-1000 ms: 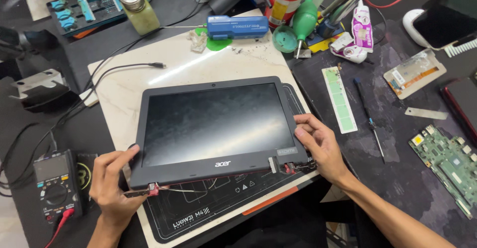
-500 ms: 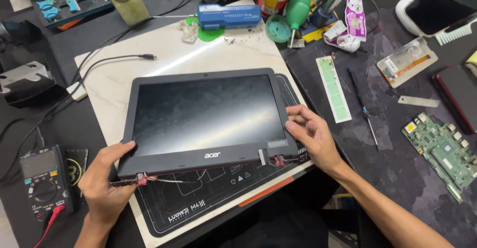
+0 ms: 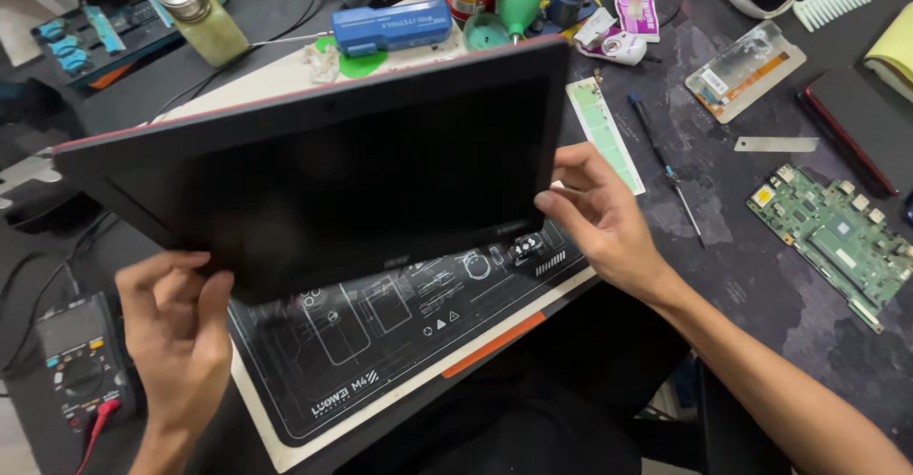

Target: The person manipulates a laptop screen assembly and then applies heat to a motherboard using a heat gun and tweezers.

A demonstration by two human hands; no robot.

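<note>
A dark laptop screen panel (image 3: 342, 171) with a thin red edge hangs lifted and tilted above the black repair mat (image 3: 399, 342). My left hand (image 3: 176, 323) grips its lower left corner. My right hand (image 3: 599, 218) holds its right edge near the lower corner. The glass faces me and is dark. The mat's white line drawings show below the panel.
A multimeter (image 3: 71, 356) lies left of the mat. A green circuit board (image 3: 832, 232), a screwdriver (image 3: 666, 166) and a metal strip (image 3: 775, 144) lie to the right. A blue tool (image 3: 390, 26), bottles and tubes crowd the far edge.
Both hands have raised the screen panel off the mat and tipped it toward me. The mat beneath it has come into view.
</note>
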